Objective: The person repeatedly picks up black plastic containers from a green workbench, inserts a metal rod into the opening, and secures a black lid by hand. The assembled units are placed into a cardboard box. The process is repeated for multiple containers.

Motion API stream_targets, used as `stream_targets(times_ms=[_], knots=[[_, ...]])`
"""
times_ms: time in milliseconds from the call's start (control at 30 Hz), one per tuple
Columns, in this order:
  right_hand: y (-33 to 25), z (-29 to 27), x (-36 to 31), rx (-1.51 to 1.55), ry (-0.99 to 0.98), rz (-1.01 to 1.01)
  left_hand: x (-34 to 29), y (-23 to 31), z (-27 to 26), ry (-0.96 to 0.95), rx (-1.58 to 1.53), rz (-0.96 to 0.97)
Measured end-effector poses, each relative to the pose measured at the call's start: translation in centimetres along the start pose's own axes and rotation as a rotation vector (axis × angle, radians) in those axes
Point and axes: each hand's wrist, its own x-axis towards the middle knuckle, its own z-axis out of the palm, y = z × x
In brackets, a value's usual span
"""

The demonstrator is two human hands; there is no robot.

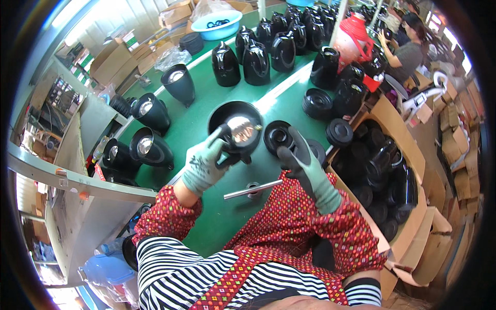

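My left hand (204, 161), in a pale green and grey work glove, is closed round the handle of a black jug (217, 121). The jug is tipped so its open mouth and shiny metallic inside show. My right hand (305, 165), gloved the same way, is closed with thumb and forefinger at the edge of a round black ringed part (278, 137), just right of the jug. Another black disc (316, 151) is partly hidden behind the right hand. Nearer to me, a T-shaped tool with a metal bar (253, 189) stands on the green table.
Several black jugs (283, 52) stand at the back; others with open mouths (150, 147) sit at left. Stacked black discs (317, 103) are to the right, beside a cardboard box (400, 124) of black parts. A blue basin (216, 30) stands far back. Another person (411, 54) works at far right.
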Motion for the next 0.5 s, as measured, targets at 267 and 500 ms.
stream_targets(times_ms=[267,500], knots=[[0.0,-2.7,-6.3,0.474,-0.185,0.187,-2.6,7.1,-1.0,-0.087,-0.366,0.329],[7.2,-6.1,-17.3,1.090,-0.125,0.299,-10.3,1.6,6.5,-0.188,-1.263,-0.281]])
